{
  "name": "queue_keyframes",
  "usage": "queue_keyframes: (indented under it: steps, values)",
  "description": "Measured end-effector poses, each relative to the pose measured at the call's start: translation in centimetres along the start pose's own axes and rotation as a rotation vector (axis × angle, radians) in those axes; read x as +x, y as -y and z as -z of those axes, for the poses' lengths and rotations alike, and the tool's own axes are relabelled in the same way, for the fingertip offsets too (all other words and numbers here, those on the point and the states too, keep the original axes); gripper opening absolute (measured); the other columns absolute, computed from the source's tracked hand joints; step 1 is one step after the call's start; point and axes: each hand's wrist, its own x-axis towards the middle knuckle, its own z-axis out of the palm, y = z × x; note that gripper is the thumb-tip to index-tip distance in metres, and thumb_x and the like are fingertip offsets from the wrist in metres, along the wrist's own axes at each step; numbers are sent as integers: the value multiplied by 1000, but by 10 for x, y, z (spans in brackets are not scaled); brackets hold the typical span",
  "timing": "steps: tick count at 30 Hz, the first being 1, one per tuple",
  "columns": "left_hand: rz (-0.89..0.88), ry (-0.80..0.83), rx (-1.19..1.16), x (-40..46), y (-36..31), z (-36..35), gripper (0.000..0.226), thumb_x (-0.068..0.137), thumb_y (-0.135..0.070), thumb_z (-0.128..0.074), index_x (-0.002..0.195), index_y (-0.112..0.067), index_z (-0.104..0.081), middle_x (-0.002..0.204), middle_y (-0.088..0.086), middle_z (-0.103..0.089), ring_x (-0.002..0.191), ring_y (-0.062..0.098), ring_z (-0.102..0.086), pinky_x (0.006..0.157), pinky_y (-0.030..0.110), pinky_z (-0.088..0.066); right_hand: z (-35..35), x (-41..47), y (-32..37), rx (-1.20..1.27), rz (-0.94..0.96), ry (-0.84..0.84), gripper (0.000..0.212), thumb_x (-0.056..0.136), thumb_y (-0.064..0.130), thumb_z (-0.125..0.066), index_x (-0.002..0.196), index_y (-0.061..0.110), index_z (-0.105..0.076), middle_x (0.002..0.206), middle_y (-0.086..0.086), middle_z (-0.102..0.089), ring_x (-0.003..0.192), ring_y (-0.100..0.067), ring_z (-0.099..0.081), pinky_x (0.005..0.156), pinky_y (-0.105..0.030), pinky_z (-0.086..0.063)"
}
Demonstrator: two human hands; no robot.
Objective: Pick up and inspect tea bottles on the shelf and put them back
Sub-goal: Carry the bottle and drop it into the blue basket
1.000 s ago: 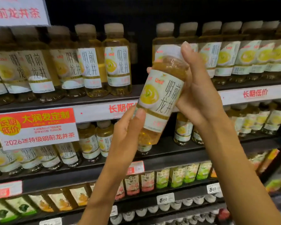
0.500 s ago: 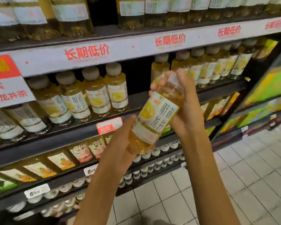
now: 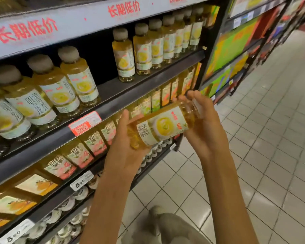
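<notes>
Both hands cradle the tea bottle (image 3: 163,126) sideways: left hand (image 3: 128,148) grasping its base, right hand (image 3: 203,125) gripping the cap end (label turned up for reading).

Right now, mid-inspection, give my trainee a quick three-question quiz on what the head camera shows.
1. True or false: the tea bottle stands upright on the shelf.
2. Which hand is at the bottle's cap end? A) left hand B) right hand C) neither
3. Fill in: the gap in the bottle row on that shelf lies to the ____ of the held bottle's cap end in the picture.

Key: 1. False: both hands hold it, nearly on its side, in front of the shelves. 2. B; the left hand holds the base end. 3. Upper left.
</notes>
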Motion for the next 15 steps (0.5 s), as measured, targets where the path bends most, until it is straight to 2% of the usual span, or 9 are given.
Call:
queue_keyframes:
  steps: [2, 3, 4, 7, 8, 10, 11, 13, 15]
  values:
    - [-167, 130, 297, -4, 9, -9, 60, 78, -25, -78, 113, -55, -39, 100, -46, -57, 88, -31, -50, 77, 2, -44, 11, -15, 9, 30, 58, -50, 8, 77, 23, -66, 72, 18, -70, 77, 0, -69, 81, -16, -65, 80, -32, -52]
    - [-184, 169, 376, -6, 15, -16, 69, 73, -28, -82, 110, -61, -35, 105, -48, -52, 95, -34, -43, 80, -3, -39, 17, -23, 14, 41, 83, -83, 8, 75, 21, -65, 75, 16, -70, 77, -1, -69, 81, -16, -66, 78, -32, -53]
    - [-86, 210, 391, -13, 13, -24, 71, 70, -34, -84, 110, -62, -33, 110, -44, -48, 99, -34, -40, 83, -5, -36, 23, -31, 19, 57, 104, -112, 10, 76, 20, -63, 79, 14, -69, 77, -1, -69, 80, -16, -66, 76, -31, -53]
    - [124, 326, 172, -14, 18, -44, 64, 68, -44, -82, 119, -46, -43, 117, -31, -50, 104, -25, -48, 86, 0, -41, 42, -54, 36, 30, 201, -130, 17, 77, 17, -55, 90, 10, -62, 73, 0, -67, 78, -16, -64, 76, -32, -51]
    - [201, 403, 102, -11, 20, -55, 54, 71, -43, -78, 118, -38, -52, 119, -19, -60, 105, -14, -57, 87, 12, -49, 49, -61, 43, 0, 247, -130, 17, 76, 17, -53, 90, 10, -61, 71, 2, -67, 78, -16, -63, 77, -32, -50]
    - [413, 448, -98, -8, 27, -80, 41, 77, -40, -62, 112, -19, -64, 117, 8, -69, 98, 18, -70, 72, 39, -59, 63, -73, 59, -71, 332, -148, 18, 75, 16, -52, 87, 13, -65, 71, 4, -68, 79, -16, -64, 76, -32, -50]
    - [489, 467, -140, -9, 33, -93, 39, 80, -39, -56, 108, -14, -66, 112, 11, -71, 92, 25, -72, 65, 41, -59, 71, -80, 67, -104, 371, -161, 20, 74, 15, -52, 83, 16, -69, 71, 5, -68, 79, -16, -65, 75, -32, -51]
    - [467, 482, -70, -12, 47, -122, 31, 77, -36, -57, 92, -15, -74, 99, 9, -74, 82, 24, -73, 58, 36, -58, 89, -90, 85, -134, 424, -164, 23, 76, 15, -51, 79, 20, -73, 72, 5, -69, 80, -17, -65, 76, -32, -50]
    - [406, 491, -47, -17, 60, -153, 27, 69, -33, -60, 82, -16, -75, 90, 5, -76, 75, 21, -73, 55, 34, -58, 110, -101, 103, -112, 442, -165, 23, 81, 17, -48, 90, 16, -69, 78, 2, -70, 86, -19, -64, 80, -33, -50]
